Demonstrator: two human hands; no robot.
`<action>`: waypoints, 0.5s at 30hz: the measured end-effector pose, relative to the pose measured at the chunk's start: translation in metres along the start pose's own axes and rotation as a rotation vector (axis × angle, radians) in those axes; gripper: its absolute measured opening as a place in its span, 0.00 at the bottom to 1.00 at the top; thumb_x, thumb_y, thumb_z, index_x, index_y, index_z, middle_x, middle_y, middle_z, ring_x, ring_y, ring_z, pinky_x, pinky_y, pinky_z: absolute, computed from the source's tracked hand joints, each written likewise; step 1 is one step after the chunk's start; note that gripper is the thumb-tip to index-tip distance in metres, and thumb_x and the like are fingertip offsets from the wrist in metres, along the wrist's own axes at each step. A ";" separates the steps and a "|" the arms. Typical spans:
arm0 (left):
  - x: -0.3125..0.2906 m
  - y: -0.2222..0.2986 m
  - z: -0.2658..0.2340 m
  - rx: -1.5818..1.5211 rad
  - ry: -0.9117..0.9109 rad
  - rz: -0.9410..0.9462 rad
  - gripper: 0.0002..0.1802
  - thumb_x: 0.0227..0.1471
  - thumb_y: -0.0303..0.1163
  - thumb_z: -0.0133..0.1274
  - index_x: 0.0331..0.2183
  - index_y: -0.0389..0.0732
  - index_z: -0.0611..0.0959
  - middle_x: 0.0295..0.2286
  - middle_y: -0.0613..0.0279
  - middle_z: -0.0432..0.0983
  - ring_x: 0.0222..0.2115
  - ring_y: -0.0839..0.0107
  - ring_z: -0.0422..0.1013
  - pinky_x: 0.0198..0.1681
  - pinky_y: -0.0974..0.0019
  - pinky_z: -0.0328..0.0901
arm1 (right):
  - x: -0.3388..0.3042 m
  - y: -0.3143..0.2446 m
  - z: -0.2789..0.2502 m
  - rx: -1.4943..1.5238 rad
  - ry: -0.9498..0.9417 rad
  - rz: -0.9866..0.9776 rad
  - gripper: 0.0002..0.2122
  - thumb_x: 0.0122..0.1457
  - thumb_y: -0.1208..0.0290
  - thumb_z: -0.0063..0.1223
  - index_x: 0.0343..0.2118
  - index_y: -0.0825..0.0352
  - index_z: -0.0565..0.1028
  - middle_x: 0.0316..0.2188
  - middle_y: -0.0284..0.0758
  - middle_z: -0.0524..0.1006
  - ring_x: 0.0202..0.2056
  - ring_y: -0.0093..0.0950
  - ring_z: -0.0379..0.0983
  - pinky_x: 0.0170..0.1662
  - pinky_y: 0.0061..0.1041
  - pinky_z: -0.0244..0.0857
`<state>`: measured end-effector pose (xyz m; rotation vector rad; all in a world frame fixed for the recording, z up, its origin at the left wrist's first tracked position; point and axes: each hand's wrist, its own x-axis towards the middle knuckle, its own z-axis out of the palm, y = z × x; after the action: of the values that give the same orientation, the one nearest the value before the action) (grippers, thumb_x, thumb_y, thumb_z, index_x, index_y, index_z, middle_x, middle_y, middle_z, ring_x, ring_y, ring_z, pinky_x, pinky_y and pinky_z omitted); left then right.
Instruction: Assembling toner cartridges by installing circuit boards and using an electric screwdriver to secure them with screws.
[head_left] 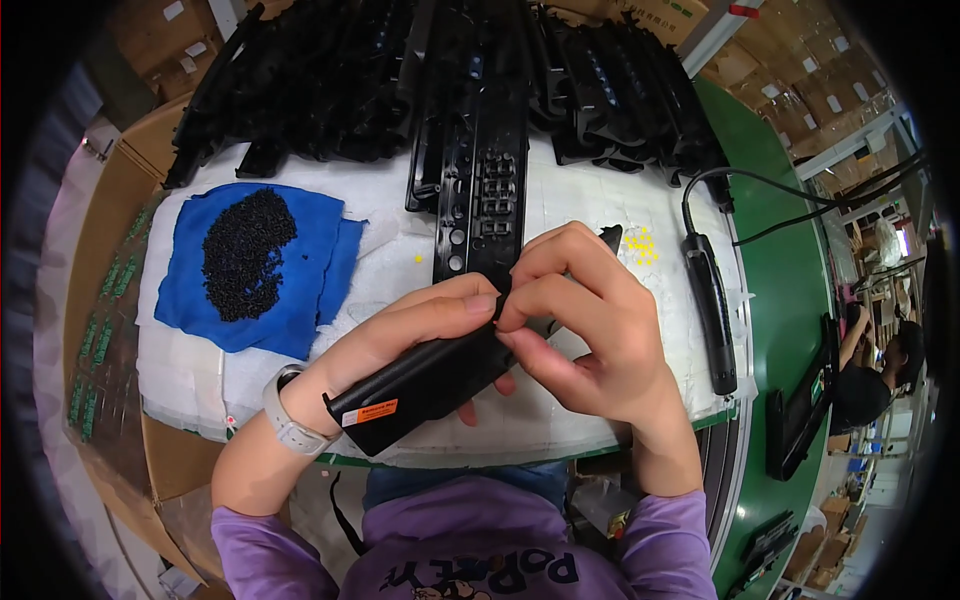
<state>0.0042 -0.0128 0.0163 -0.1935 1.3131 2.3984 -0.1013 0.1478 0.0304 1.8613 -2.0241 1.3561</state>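
My left hand [430, 318] grips a long black plastic housing [440, 385], tilted over the near part of the table. An orange and white label sits on the housing's near left end. My right hand [590, 320] is closed in a pinch at the housing's far right end. Whatever its thumb and forefinger hold is too small or hidden to name. Just beyond my hands lies a long black plastic frame [485, 170] with round holes and rows of slots. A blue cloth [320, 270] on the left bears a heap of tiny black pieces [245, 255].
Several black plastic parts [310, 90] are piled along the table's far side, with more parts [630, 90] at far right. Small yellow pieces [641, 246] lie right of my hand. A corded black handheld tool [712, 315] rests near the green surface [775, 290]. A person [875, 375] is farther right.
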 end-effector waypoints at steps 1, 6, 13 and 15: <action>0.000 0.000 0.000 -0.012 -0.007 -0.003 0.27 0.53 0.46 0.41 0.46 0.34 0.69 0.35 0.51 0.73 0.34 0.64 0.73 0.28 0.67 0.72 | 0.000 0.000 0.000 0.001 0.001 0.002 0.08 0.35 0.83 0.57 0.22 0.69 0.73 0.26 0.36 0.68 0.29 0.31 0.67 0.30 0.24 0.62; -0.002 0.002 0.001 -0.012 -0.001 -0.010 0.26 0.53 0.46 0.40 0.46 0.34 0.70 0.34 0.54 0.72 0.32 0.67 0.73 0.28 0.67 0.72 | 0.000 0.001 0.002 -0.016 0.000 -0.007 0.08 0.35 0.83 0.56 0.22 0.69 0.71 0.27 0.37 0.68 0.29 0.31 0.67 0.30 0.24 0.63; -0.004 0.006 0.002 -0.065 -0.029 -0.011 0.19 0.56 0.46 0.44 0.39 0.39 0.72 0.32 0.60 0.71 0.34 0.72 0.72 0.28 0.69 0.71 | -0.001 -0.004 0.007 -0.096 0.040 0.037 0.09 0.32 0.82 0.54 0.21 0.69 0.70 0.27 0.38 0.68 0.29 0.32 0.67 0.30 0.24 0.63; -0.001 0.004 0.000 -0.050 -0.028 -0.018 0.20 0.55 0.47 0.44 0.39 0.39 0.71 0.32 0.61 0.71 0.34 0.73 0.72 0.28 0.70 0.71 | 0.000 -0.003 0.011 -0.134 0.059 0.033 0.09 0.32 0.82 0.53 0.21 0.69 0.69 0.27 0.38 0.68 0.29 0.33 0.67 0.30 0.25 0.63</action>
<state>0.0030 -0.0147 0.0199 -0.1848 1.2343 2.4120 -0.0933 0.1419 0.0255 1.7200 -2.0701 1.2335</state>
